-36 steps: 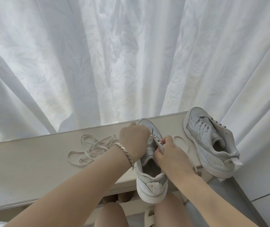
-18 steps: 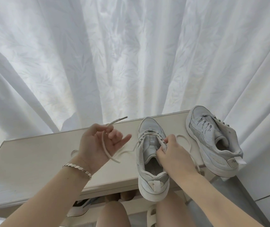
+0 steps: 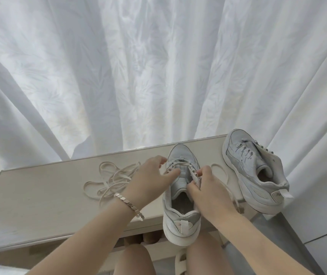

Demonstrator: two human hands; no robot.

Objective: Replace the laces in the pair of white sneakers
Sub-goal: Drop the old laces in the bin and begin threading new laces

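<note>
Sneaker (image 3: pixel 181 154) in right hand (image 3: pixel 208 195) (left (image 3: pixel 148 176) open)

On the table (image 3: pixel 39 195) a lace tangle (image 3: pixel 110 180) lies left of the near sneaker (image 3: pixel 180 216) — heel past the front edge — with the second sneaker (image 3: pixel 244 163) right of it.

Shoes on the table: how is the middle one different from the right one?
The middle shoe stands upright, held by the right hand; the right shoe leans on its side, untouched. The middle shoe is laced only near the toe; the right shoe is laced higher up. Both are white sneakers.
</note>
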